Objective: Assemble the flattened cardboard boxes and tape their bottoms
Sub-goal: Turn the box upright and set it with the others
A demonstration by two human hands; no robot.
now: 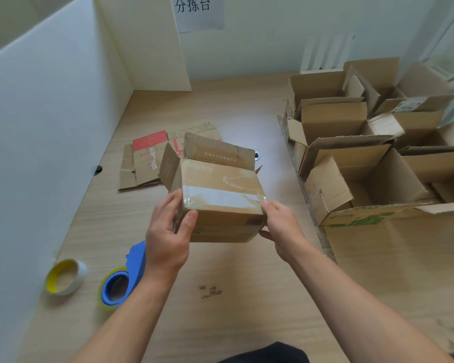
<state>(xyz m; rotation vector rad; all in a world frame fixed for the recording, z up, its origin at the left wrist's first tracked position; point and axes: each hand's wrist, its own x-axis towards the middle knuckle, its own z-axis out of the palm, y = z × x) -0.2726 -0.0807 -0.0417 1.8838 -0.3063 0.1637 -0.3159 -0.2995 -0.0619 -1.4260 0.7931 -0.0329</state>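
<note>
The wooden tabletop has its widest open stretch near the person, in front of the hands. White partitions close its left and far edges. The assembled open boxes crowd the right side, likely parked there as finished, so that edge leaves little room.

A flattened carton lies mid-left, apparently waiting its turn. Just in front of it, the small cardboard box is held above the tabletop, taped bottom up and flaps pointing away, probably so the seam can be checked.

The left hand and right hand each close their grip on one end of it. The blue tape dispenser and spare tape roll rest near-left, within reach.
</note>
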